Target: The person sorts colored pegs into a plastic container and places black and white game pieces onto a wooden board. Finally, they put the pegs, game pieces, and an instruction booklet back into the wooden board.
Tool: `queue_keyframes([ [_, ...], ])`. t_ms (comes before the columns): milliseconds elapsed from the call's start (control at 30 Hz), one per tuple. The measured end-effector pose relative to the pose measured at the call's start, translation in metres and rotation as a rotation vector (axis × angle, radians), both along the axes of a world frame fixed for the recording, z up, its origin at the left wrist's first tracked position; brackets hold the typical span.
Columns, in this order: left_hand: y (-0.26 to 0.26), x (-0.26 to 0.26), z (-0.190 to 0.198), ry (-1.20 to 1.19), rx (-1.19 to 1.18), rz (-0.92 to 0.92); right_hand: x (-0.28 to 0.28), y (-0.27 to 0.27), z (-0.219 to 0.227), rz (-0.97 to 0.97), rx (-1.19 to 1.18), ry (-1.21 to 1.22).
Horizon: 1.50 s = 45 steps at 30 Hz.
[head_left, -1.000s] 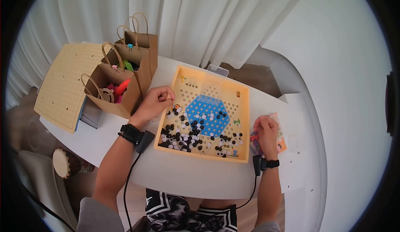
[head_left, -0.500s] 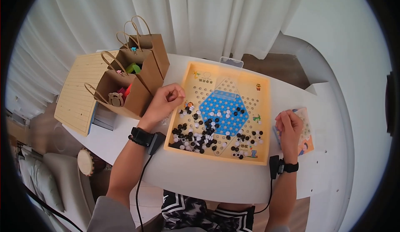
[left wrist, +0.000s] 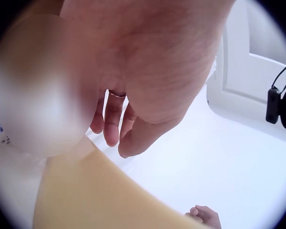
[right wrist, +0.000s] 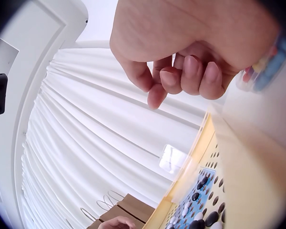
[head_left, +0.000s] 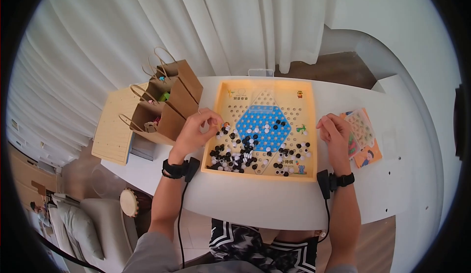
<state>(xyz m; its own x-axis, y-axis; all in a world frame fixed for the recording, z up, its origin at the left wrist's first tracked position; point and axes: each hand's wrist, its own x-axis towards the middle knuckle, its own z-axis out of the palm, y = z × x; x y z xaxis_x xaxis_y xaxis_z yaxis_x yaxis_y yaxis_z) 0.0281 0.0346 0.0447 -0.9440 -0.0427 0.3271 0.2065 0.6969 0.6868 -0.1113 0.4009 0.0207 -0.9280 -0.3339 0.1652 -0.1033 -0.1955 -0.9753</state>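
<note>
A shallow yellow board-game tray (head_left: 260,178) lies on the white table, with a blue hexagonal field (head_left: 265,126) in its middle. Many black and white round pieces (head_left: 243,158) are scattered over it, thickest in the near left corner. At the tray's left rim is my left hand (head_left: 196,132), fingers loosely bent, with nothing seen between them in the left wrist view. My right hand (head_left: 336,138) hovers just beyond the right rim. Its fingers hang curled, and no object shows in them in the right wrist view. A ring is on one left finger.
Brown paper bags (head_left: 169,121) stand left of the tray, beside a wooden board (head_left: 114,123). To the right lie an orange booklet (head_left: 371,156) and a clear case (head_left: 360,128) of small pieces. A clear plastic box (head_left: 260,72) sits behind the tray.
The head view has shifted, so the whole table appears moved. My right hand has come off the booklet towards the tray's right rim. My left hand stays by the left rim.
</note>
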Motion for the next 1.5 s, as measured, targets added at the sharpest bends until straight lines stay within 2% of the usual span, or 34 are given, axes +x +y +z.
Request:
queue_keyframes([
  [67,0.008,-0.002,0.003,-0.010,-0.054,-0.001,-0.002,0.001,-0.001,-0.001,-0.008,0.009],
  [133,0.016,-0.005,0.008,-0.036,-0.213,0.021,-0.001,0.001,0.000,0.028,-0.009,0.000],
  [267,0.019,-0.014,0.007,-0.053,-0.480,-0.061,-0.001,0.000,0.000,0.021,0.003,0.020],
  [367,0.020,-0.016,0.000,-0.067,-0.569,-0.090,-0.002,0.001,0.000,0.031,0.012,0.023],
  [567,0.024,-0.024,0.012,-0.116,-0.628,-0.141,-0.001,0.002,0.001,0.049,-0.017,-0.009],
  [800,0.032,-0.058,0.029,-0.087,-0.506,-0.133,-0.002,0.002,-0.001,0.048,-0.029,0.010],
  [867,0.044,-0.073,0.036,-0.187,-0.363,-0.061,-0.003,0.001,-0.001,0.036,-0.032,0.023],
  [1100,0.059,-0.120,0.030,-0.115,-0.418,-0.129,-0.005,0.003,-0.004,0.065,-0.046,-0.002],
  [1200,0.061,-0.118,0.030,-0.114,-0.474,-0.154,-0.003,0.004,0.000,0.059,-0.035,0.003],
  [1400,0.052,-0.087,0.025,-0.255,-0.395,-0.133,-0.003,0.003,0.000,0.019,-0.018,0.039],
  [1467,0.054,-0.072,0.020,-0.170,-0.385,-0.290,0.000,0.001,-0.003,0.014,-0.002,0.040],
  [1500,0.058,-0.067,0.020,-0.181,-0.387,-0.283,-0.003,0.001,-0.002,0.026,-0.010,0.048],
])
